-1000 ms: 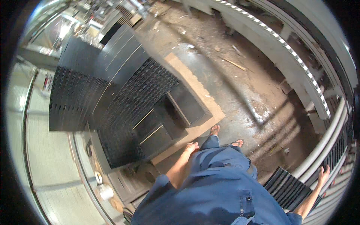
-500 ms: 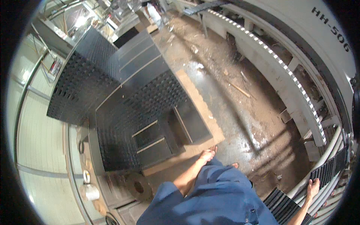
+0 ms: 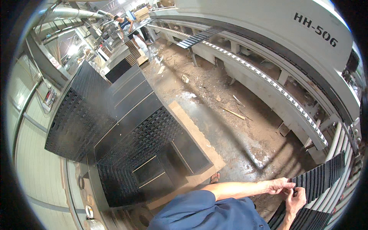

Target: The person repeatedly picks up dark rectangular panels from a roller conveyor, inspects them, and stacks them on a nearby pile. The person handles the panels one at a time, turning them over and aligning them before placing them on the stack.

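My left hand (image 3: 279, 186) and my right hand (image 3: 296, 200) meet at the lower right, at the near edge of a row of black grooved strips (image 3: 320, 177). Both hands have their fingers drawn in together, the fingertips almost touching. What they pinch, if anything, is too small to make out. The black strips lie across pale roller bars (image 3: 334, 143). A second batch of black strips (image 3: 312, 219) rests just nearer, partly behind my right forearm.
Tall stacks of black panels (image 3: 142, 130) stand on a brown board (image 3: 216, 163) at left. A long grey machine (image 3: 264, 73) runs along the right, with black strips (image 3: 201, 37) on its far end. Offcuts (image 3: 234, 113) litter the floor. Another person (image 3: 126, 27) stands far back.
My left hand has come from beside my body across to the right, meeting my right hand. My right hand has shifted nearer and left along the strips. The view has tilted up.
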A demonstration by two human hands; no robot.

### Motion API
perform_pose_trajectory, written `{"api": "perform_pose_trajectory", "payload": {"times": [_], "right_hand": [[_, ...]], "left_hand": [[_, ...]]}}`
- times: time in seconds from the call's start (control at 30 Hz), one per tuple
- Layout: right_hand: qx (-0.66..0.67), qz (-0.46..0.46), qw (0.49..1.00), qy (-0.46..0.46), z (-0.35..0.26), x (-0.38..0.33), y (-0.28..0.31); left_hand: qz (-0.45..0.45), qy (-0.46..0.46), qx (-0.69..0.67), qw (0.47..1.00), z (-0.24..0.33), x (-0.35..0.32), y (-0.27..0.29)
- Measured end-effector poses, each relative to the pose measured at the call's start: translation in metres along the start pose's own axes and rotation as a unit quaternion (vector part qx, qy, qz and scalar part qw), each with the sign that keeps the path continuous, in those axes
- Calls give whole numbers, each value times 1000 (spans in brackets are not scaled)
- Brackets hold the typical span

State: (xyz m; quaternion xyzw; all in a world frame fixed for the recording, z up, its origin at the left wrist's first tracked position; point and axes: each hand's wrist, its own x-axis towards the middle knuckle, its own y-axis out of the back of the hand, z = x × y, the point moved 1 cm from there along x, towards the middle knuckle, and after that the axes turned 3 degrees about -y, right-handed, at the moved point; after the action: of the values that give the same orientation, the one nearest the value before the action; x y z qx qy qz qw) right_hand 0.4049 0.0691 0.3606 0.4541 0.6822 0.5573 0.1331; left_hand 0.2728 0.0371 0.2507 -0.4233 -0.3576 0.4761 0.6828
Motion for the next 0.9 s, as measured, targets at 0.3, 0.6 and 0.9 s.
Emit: {"api": "perform_pose_trajectory", "payload": {"times": [0.3, 0.6, 0.9], "right_hand": [[316, 24, 923, -218, 74, -26, 16], [610, 11, 675, -415, 282, 19, 56], [654, -2, 648, -390, 322, -8, 30]], "left_hand": [[70, -60, 254, 963, 7, -1, -44], [-11, -90, 725, 683, 7, 15, -124], [-52, -111, 810, 573, -62, 13, -77]]}}
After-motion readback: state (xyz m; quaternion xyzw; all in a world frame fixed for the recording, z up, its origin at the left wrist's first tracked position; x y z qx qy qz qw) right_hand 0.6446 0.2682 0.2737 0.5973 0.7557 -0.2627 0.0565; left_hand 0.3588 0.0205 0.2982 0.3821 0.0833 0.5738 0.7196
